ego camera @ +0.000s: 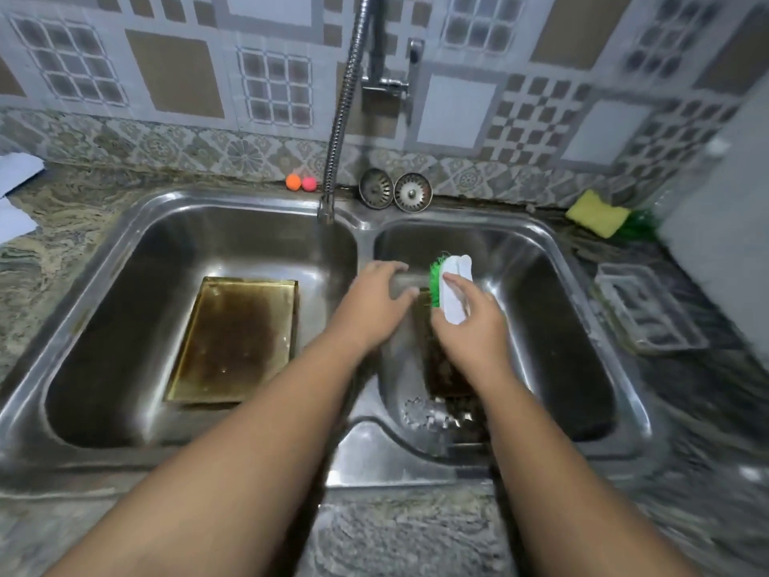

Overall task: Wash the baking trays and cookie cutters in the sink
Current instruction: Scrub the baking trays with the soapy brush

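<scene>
I see a dull brushed steel sink (125, 243), a stained brassy metal tray (233, 339), and a white plastic brush (455, 289) with green bristles

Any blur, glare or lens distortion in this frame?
Head view: wide-angle distortion bows the rim of the stainless steel double sink and the tiled wall. Head view: motion blur smears the dark baking tray held by the left hand, the white green-bristled brush in the right hand, and the right counter. Head view: the golden rectangular tray is sharper; glare is mild.
</scene>
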